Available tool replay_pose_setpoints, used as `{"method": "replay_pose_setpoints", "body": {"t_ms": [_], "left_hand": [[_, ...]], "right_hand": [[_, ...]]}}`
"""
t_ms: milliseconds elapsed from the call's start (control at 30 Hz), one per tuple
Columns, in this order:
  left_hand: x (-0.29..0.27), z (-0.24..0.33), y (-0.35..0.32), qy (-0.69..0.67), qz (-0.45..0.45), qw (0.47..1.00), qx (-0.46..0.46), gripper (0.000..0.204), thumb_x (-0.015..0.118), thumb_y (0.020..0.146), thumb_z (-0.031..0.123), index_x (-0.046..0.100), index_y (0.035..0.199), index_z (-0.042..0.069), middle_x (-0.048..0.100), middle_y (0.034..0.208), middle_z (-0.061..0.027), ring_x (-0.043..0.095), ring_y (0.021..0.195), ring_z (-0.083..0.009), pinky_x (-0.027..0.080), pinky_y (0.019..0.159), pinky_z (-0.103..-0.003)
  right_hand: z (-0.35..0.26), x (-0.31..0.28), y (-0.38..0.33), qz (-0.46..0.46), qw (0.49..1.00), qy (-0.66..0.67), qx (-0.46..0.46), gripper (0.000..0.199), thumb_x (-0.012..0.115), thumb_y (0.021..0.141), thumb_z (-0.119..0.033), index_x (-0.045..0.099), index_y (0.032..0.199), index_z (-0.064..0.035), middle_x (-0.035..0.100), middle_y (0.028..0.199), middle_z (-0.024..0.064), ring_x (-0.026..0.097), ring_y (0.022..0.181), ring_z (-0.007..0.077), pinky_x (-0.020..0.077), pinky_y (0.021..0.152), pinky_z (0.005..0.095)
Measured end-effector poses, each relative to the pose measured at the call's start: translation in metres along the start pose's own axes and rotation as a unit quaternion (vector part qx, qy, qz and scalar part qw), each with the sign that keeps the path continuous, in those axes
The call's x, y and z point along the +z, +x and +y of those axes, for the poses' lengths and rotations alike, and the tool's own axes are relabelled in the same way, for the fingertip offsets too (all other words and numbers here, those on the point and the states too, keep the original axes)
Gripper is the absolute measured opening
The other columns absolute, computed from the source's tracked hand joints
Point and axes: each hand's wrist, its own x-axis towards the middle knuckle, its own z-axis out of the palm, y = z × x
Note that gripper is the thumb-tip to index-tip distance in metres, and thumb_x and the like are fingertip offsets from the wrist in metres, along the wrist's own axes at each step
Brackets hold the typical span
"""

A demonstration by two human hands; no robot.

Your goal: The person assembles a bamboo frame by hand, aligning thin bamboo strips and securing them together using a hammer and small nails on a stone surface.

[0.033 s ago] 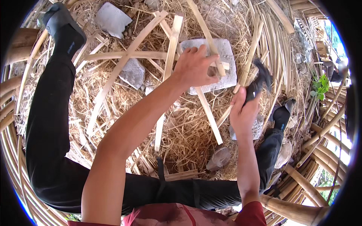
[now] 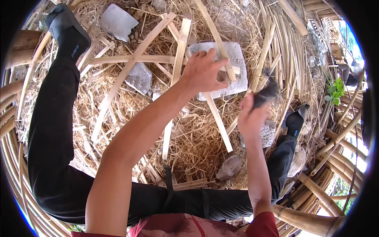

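My left hand [image 2: 203, 71] grips bamboo strips over a pale stone block [image 2: 237, 89], its index finger and thumb on either side of where they cross. One strip [image 2: 215, 29] slants down from the top of the view to this crossing. Another strip [image 2: 218, 122] runs from under the hand toward me. Closed around a dark tool, apparently a hammer [image 2: 268, 93], my right hand [image 2: 252, 118] is just right of the block. Motion blurs the tool, and its far end is hard to make out.
Crossed bamboo strips [image 2: 136, 55] lie on shavings left of the block. Rough stones [image 2: 139, 78] sit among them. My legs [image 2: 51, 126] spread around the work. Bundled strips [image 2: 286, 43] lie right, near bamboo poles [image 2: 312, 221] and a green plant [image 2: 335, 91].
My right hand and the dark tool have shifted slightly left, and the tool has tilted and blurred. My left hand and the strips hold nearly the same place.
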Motion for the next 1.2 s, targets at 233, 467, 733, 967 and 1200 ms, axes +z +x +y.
{"method": "replay_pose_setpoints", "body": {"t_ms": [233,467,733,967,1200], "left_hand": [[0.002,-0.003,-0.002,0.006,0.016,1.000,0.008,0.064,0.082,0.071,0.051,0.073,0.127,0.021,0.057,0.107,-0.0128,0.066,0.101,-0.0338,0.052,0.092,-0.048],[0.012,-0.007,-0.003,0.039,0.001,0.999,-0.008,0.069,0.083,0.071,0.055,0.072,0.130,0.020,0.058,0.110,-0.0134,0.066,0.101,-0.0334,0.054,0.091,-0.048],[0.004,-0.009,0.000,0.034,-0.005,0.999,-0.010,0.070,0.083,0.070,0.054,0.072,0.129,0.018,0.058,0.108,-0.0122,0.068,0.095,-0.0326,0.053,0.093,-0.045],[0.002,-0.003,0.011,0.022,0.009,0.999,0.024,0.073,0.084,0.069,0.054,0.070,0.131,0.018,0.056,0.108,-0.0109,0.067,0.092,-0.0313,0.054,0.087,-0.044],[0.009,-0.005,0.002,0.010,-0.015,1.000,-0.002,0.075,0.083,0.070,0.057,0.069,0.133,0.019,0.059,0.113,-0.0120,0.067,0.097,-0.0326,0.054,0.088,-0.044]], "right_hand": [[-0.030,-0.009,-0.006,-0.001,1.000,-0.008,0.014,0.039,0.056,0.106,-0.031,0.052,0.114,0.0067,0.068,0.068,0.0188,0.070,0.059,0.0381,0.0565,0.055,0.0474],[-0.039,-0.017,0.009,-0.077,0.994,-0.075,0.035,0.037,0.053,0.107,-0.031,0.053,0.109,0.0059,0.068,0.068,0.0196,0.071,0.061,0.0358,0.0538,0.053,0.0461],[-0.040,-0.015,0.024,-0.089,0.993,-0.072,0.028,0.036,0.052,0.108,-0.032,0.052,0.107,0.0044,0.067,0.069,0.0209,0.069,0.062,0.0389,0.0541,0.055,0.0497],[-0.008,-0.002,0.025,-0.157,0.963,-0.217,0.023,0.038,0.050,0.109,-0.032,0.054,0.106,0.0060,0.068,0.071,0.0190,0.070,0.063,0.0341,0.0539,0.056,0.0448],[-0.020,0.013,0.017,-0.191,0.946,-0.243,0.092,0.039,0.047,0.109,-0.029,0.055,0.119,0.0083,0.072,0.081,0.0208,0.071,0.064,0.0274,0.0571,0.060,0.0464]]}}
